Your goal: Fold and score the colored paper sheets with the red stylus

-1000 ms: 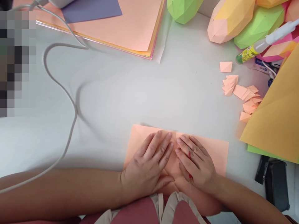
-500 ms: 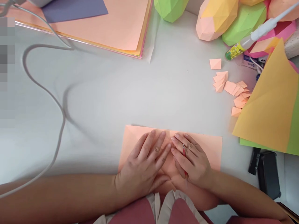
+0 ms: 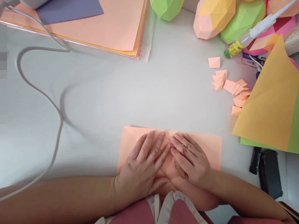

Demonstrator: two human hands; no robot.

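A peach paper sheet point(image 3: 210, 149) with crease lines lies at the table's near edge, partly hidden under both hands. My left hand point(image 3: 146, 163) rests flat on its left half, fingers spread and pointing away from me. My right hand point(image 3: 195, 163) lies on the right half, fingers bent and fingertips touching the paper close to the left fingertips. Tucked between the right fingers is a slim red tool point(image 3: 183, 152) with a small metal tip; much of it is hidden by the hand.
Small folded peach paper pieces point(image 3: 230, 86) lie at the right, near a glue stick point(image 3: 234, 48). Yellow paper point(image 3: 268, 102) and a black case point(image 3: 271, 174) sit further right. Faceted paper shapes point(image 3: 213, 18) stand behind. A white cable point(image 3: 58, 137) crosses the left; stacked coloured paper point(image 3: 112, 34) lies at the back left.
The whole view has shifted slightly. Both hands keep nearly the same place on the peach paper, and the red tool stays between the right fingers.
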